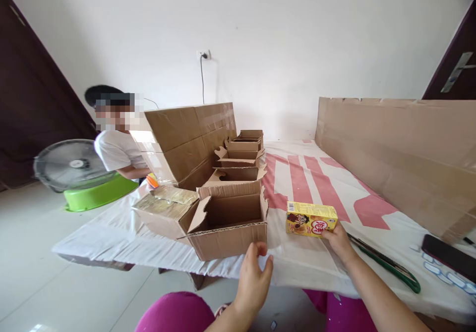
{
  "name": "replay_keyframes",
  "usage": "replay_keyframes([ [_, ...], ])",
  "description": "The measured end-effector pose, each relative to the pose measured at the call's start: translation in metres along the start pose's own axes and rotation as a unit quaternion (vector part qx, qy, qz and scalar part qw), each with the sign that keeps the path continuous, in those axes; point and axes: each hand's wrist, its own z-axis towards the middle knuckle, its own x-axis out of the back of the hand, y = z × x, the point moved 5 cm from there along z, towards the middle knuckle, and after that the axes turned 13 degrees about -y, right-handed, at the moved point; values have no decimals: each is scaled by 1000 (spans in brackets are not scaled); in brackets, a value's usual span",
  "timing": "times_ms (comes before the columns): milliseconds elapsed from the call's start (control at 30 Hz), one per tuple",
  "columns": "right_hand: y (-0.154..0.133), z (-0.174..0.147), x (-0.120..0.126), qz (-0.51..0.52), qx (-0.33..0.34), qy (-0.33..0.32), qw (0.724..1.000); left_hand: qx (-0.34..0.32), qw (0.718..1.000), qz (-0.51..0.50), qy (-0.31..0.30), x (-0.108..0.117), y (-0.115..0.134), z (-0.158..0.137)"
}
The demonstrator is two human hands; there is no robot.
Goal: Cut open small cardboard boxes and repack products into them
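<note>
My right hand [341, 244] grips a yellow snack box [311, 219] by its near right end. The box is printed with a cartoon character and red lettering, and lies on its side at the tabletop. By the front right corner of the nearest open cardboard box [230, 243], my left hand [255, 275] is empty, its fingers bent and the thumb apart. That carton has its flaps raised, and I see nothing inside. Behind it, more open cartons, such as this one [238, 174], stand in a row going away from me.
A taped closed carton [165, 210] stands left of the row, beside a large cardboard wall [189, 138]. Another cardboard panel [394, 148] borders the right. A green-handled long tool [390, 264] and a dark phone [448, 255] lie at right. A person [121, 148] sits beyond, near a fan [76, 163].
</note>
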Motion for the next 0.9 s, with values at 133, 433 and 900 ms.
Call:
replay_keyframes([
  [133, 8, 1, 3, -4, -2, -3, 1000, 12, 990, 84, 112, 54, -20, -15],
  [433, 4, -1, -2, -3, -24, -8, 1000, 154, 938, 283, 131, 83, -77, 8],
  [900, 10, -1, -5, 11, -16, -37, 999, 272, 900, 340, 11, 66, -39, 60],
])
